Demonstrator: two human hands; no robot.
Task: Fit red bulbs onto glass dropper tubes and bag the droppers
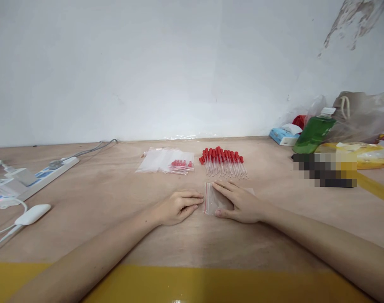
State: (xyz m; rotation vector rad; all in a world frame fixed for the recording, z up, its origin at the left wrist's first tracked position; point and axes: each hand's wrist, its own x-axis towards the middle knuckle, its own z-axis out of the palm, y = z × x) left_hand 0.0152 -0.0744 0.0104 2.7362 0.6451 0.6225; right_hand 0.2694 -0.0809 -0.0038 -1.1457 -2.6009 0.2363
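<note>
A clear zip bag lies flat on the table, its red-lined zip edge facing left. My right hand rests on top of it with fingers stretched out and thumb spread, covering much of the bag. Beside the zip edge, my left hand lies on the table, its fingers extended and holding nothing. Beyond the bag is a row of clear droppers with red bulbs, tips toward me. To their left are overlapping clear bags, with several red-bulbed pieces showing inside at the right end.
On the left are a white power strip with plugs and a white cable device. A blue tissue box, a green bottle and a yellow package stand at right. Yellow tape crosses the front of the table.
</note>
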